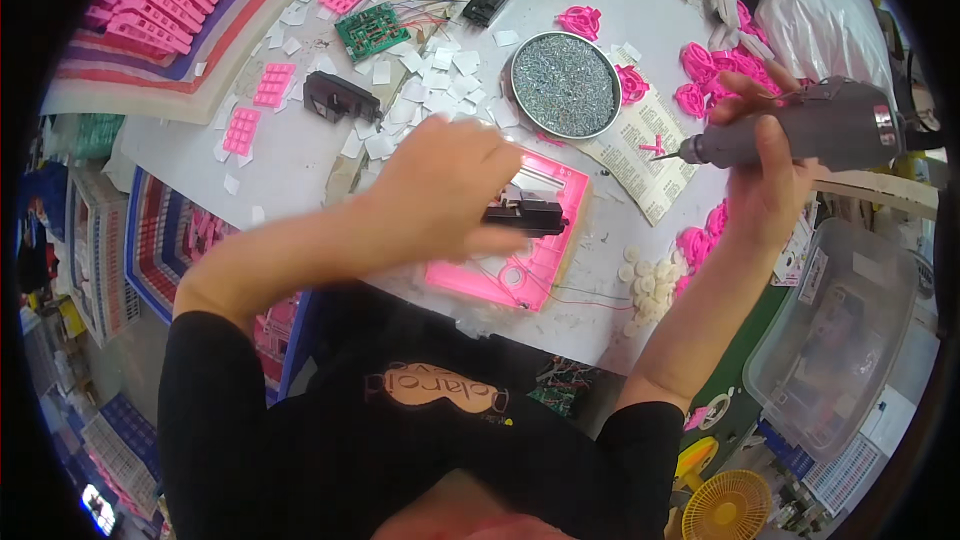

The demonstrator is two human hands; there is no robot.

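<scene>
My left hand (445, 190) reaches across the white table and presses a small black part (527, 212) onto a flat pink plastic housing (530, 265) lying in front of me. Thin red wires trail from the housing's near edge. My right hand (765, 175) is raised to the right, gripping a grey electric screwdriver (810, 128) held sideways, its tip pointing left above a printed paper sheet (650, 155). A round metal tin (566, 85) full of small screws sits just behind the housing.
White paper squares (420, 90), pink keypads (270, 85), a green circuit board (371, 30) and black parts litter the far table. Pink plastic pieces (715, 70) lie at the right, white discs (648, 285) near the front edge. A clear plastic bin (840, 340) stands lower right.
</scene>
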